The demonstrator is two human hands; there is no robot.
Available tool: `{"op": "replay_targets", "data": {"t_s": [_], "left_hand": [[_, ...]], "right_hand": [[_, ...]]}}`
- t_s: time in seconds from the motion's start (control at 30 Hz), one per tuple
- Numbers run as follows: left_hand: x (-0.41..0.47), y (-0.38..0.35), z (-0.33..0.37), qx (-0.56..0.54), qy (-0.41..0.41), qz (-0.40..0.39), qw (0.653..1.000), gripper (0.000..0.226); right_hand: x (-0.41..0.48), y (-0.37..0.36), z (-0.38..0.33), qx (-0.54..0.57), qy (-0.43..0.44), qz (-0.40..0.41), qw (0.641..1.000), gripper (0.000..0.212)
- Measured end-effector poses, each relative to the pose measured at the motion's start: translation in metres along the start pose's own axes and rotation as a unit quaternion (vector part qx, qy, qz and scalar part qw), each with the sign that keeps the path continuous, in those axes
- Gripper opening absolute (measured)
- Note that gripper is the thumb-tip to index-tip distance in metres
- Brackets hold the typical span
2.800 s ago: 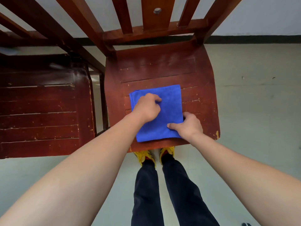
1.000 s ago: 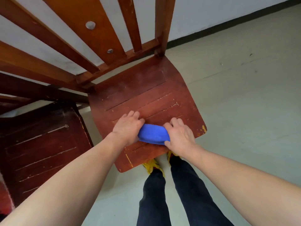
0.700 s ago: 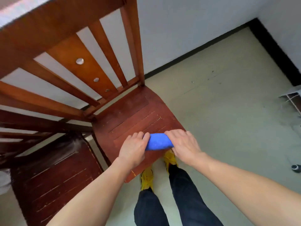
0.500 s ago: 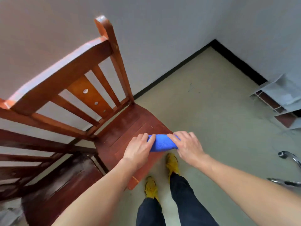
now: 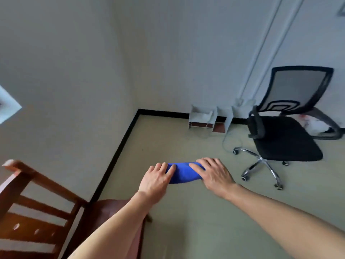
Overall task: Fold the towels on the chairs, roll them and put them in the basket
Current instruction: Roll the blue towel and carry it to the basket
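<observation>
Blue towel [image 5: 183,174], rolled into a tube, is held in the air above the floor, gripped at both ends. The left hand [image 5: 155,181] curls its fingers over the left end and the right hand [image 5: 212,174] over the right; both thumbs are hidden underneath. The left forearm covers most of the wooden chair [image 5: 28,212] seat, and the frame edge cuts the chair off. Further back, a blurred black office chair [image 5: 285,135] and pale shelf units [image 5: 209,118] stand by the wall.

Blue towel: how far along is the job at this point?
Done: the blue cloth towel is rolled. In hand: the left hand and right hand hold its ends in the air, clear of the brown wooden chair. Left: the basket, not in view.
</observation>
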State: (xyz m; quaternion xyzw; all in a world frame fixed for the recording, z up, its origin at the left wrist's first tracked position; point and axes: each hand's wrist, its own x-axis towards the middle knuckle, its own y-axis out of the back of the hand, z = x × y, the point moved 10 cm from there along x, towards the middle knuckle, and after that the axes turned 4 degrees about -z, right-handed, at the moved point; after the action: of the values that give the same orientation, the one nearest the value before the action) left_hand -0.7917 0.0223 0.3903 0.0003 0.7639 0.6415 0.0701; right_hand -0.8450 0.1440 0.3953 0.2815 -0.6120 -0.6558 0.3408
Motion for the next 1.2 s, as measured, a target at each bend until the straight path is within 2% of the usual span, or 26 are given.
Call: {"op": "replay_targets", "data": {"t_s": [0.17,0.37,0.43,0.47,0.5,0.53,0.8,0.93,1.03,1.2], "left_hand": [[0.051,0.069,0.143,0.029,-0.096,0.042,0.994,0.069],[0.076,0.152,0.377,0.052,-0.239,0.119,0.962,0.065],[0.080,0.173,0.441,0.055,-0.269,0.127,0.953,0.066],[0.085,0.180,0.482,0.052,-0.290,0.106,0.950,0.068],[0.089,0.181,0.490,0.049,-0.290,0.106,0.950,0.070],[0.094,0.189,0.540,0.044,-0.321,0.092,0.942,0.071],[0.147,0.224,0.775,0.070,-0.461,0.121,0.876,0.067],[0.186,0.238,0.892,0.067,-0.519,0.135,0.841,0.063],[0.208,0.258,0.959,0.055,-0.553,0.134,0.821,0.063],[0.226,0.292,1.078,0.063,-0.628,0.156,0.760,0.060]], "right_hand": [[-0.123,0.040,0.116,-0.049,-0.113,0.030,0.992,0.065],[-0.329,0.066,0.249,-0.102,-0.258,-0.003,0.961,0.066],[-0.391,0.070,0.283,-0.107,-0.300,-0.010,0.948,0.066],[-0.428,0.077,0.304,-0.122,-0.326,-0.007,0.938,0.066],[-0.435,0.075,0.308,-0.115,-0.329,-0.015,0.937,0.067],[-0.479,0.078,0.332,-0.124,-0.359,-0.021,0.925,0.069],[-0.667,0.070,0.452,-0.126,-0.509,-0.061,0.849,0.072],[-0.744,0.066,0.527,-0.142,-0.567,-0.072,0.808,0.062],[-0.790,0.069,0.574,-0.134,-0.603,-0.076,0.783,0.055],[-0.873,0.076,0.629,-0.123,-0.667,-0.063,0.732,0.055]]}}
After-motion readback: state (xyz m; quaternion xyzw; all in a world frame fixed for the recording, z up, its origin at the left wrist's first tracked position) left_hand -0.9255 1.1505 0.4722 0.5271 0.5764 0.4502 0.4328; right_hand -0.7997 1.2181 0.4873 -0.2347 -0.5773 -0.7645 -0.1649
